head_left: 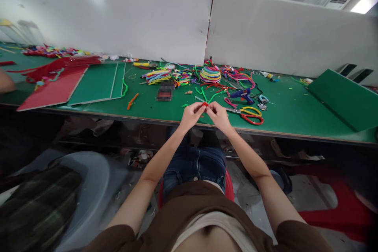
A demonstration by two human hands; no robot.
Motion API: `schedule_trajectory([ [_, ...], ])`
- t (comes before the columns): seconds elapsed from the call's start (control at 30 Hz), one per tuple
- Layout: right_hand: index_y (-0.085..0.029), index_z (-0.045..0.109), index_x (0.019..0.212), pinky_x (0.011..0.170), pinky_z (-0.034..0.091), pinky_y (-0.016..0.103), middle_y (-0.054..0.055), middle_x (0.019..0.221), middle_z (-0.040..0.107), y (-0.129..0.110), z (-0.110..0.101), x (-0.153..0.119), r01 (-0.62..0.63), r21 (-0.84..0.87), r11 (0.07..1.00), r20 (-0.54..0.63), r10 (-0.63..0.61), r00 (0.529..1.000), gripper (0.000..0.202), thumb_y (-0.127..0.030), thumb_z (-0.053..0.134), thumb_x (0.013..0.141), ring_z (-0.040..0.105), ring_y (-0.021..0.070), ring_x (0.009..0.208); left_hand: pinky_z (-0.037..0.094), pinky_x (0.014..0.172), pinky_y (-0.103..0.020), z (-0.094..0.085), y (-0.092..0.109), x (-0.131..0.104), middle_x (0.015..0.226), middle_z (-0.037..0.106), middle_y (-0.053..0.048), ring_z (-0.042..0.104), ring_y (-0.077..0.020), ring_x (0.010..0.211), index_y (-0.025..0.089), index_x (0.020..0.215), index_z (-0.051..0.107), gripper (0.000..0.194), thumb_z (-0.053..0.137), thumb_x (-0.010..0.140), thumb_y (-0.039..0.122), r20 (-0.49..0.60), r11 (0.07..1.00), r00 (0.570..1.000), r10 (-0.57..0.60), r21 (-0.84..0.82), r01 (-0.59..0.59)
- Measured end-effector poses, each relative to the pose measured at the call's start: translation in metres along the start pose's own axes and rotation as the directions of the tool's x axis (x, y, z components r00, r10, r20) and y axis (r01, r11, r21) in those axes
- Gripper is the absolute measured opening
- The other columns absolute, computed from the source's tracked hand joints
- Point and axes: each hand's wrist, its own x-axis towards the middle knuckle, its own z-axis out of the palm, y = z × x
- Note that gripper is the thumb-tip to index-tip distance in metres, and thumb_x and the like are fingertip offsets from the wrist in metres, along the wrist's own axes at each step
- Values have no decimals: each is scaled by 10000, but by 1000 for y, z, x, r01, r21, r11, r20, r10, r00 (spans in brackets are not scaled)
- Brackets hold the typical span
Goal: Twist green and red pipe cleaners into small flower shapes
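Left hand [190, 117] and right hand [219, 117] meeting now, my fingertips pinching a small red piece [204, 104] near the surface's [295, 116] front edge, scissors [243, 116] lying beside my right!

Right of the right hand [219, 116], the scissors [242, 115] and glue gun [240, 95] block the way; past them, the table [295, 116] gives free room to the green board [348, 98].

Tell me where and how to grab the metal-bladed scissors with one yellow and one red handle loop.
Grip the scissors by the yellow loop and red loop, probably best coming from above and the right: they lie flat on the green table, loops to the right, while the blades point left toward the right hand.
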Motion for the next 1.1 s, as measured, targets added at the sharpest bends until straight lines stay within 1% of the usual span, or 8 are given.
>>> schedule_trajectory([
  [0.13,-202,445,677,535,305,235,-50,560,444,2,2,0,36,-66,997,21,-35,999,169,-324,496,783,381,92,519,519,563,-246,-2,0,0,862,719,-65,670,-178,734,143,890,701,246,577,796,333,-65,983,995,74,175,-61],
  [0.23,-201,435,661,543,306,233,-46,565,459,5,1,3,92,-150,984,52,-85,995,108,-238,497,742,399,91,520,520,622,-263,-8,3,4,801,717,-51,663,-167,701,146,830,705,169,607,761,266,-22,963,995,100,254,-91],
  [0.47,-186,499,670,517,296,220,-49,545,459,6,-13,7,207,-171,963,202,-172,964,111,-231,500,771,381,80,498,502,557,-250,-22,13,14,632,668,-37,629,-138,567,113,756,654,186,670,714,293,246,992,962,-120,76,105],
  [0.6,-174,553,716,505,301,214,-48,547,478,7,-19,8,218,-111,970,276,-181,944,138,-268,509,807,389,78,497,486,508,-218,-20,13,13,678,681,-55,668,-158,634,121,777,638,359,555,807,468,245,980,949,-197,37,194],
  [0.73,-171,606,789,536,339,220,-21,619,571,11,-21,9,232,-72,970,311,-199,929,168,-295,507,843,446,87,542,460,489,-189,-17,10,12,720,692,-46,670,-154,663,131,863,662,338,621,773,454,296,981,936,-192,27,193],
  [0.83,-182,616,867,564,375,230,-5,686,604,17,-24,7,209,-53,976,212,-193,958,187,-325,496,865,487,98,584,436,483,-167,-19,8,11,733,690,-44,657,-128,648,130,895,680,330,679,739,421,254,975,952,-172,-92,201],
  [0.93,-191,598,952,551,396,243,16,758,615,23,-27,2,168,-37,985,51,-166,985,220,-369,503,866,521,115,623,387,449,-142,-23,4,8,618,628,-11,577,-66,527,123,839,671,328,719,709,420,238,890,955,-175,-377,257],
  [1.1,-227,601,1064,802,456,345,91,1107,624,22,-22,-4,365,-159,917,99,-353,930,281,-400,543,851,571,204,1027,309,402,-105,-25,0,2,488,495,47,438,-17,429,129,743,597,306,761,681,379,284,699,941,-186,-635,330],
])
